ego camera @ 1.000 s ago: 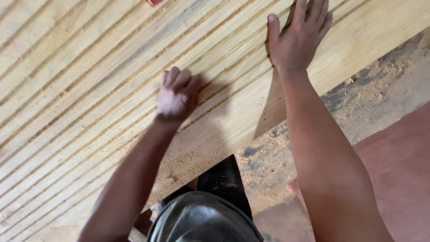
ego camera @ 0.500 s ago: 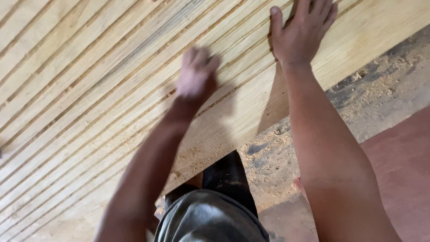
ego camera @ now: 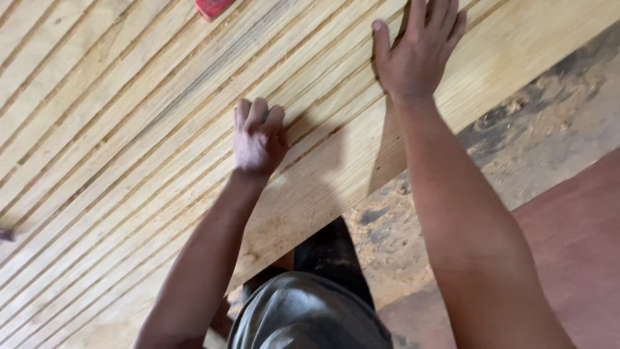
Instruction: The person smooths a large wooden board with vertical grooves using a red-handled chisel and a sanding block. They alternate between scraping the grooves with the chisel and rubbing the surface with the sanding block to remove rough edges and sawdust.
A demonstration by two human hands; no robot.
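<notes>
The grooved wooden panel [ego camera: 129, 129] lies slantwise under both hands, over a sawdust-strewn floor [ego camera: 549, 129]. The left hand [ego camera: 257, 139] presses on it with fingers curled together (whether it grips anything is hidden); the right hand [ego camera: 416, 48] lies flat, fingers spread. A red object [ego camera: 212, 8] sits at the top edge.

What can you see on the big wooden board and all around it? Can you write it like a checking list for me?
Surface: a wide pale wooden panel with long parallel grooves running slantwise.
Job's things: the left hand rests on the grooved part with its fingers curled under; whether it holds anything cannot be told. The right hand lies flat on the panel, fingers spread.
Clutter: a small red object at the top edge, cut off by the frame.
Grippers: both hands bare, both touching the panel.
Cables: nothing seen.
Surroundings: sawdust on the grey floor, a reddish-brown sheet lower right, and the person's grey shorts below.
</notes>
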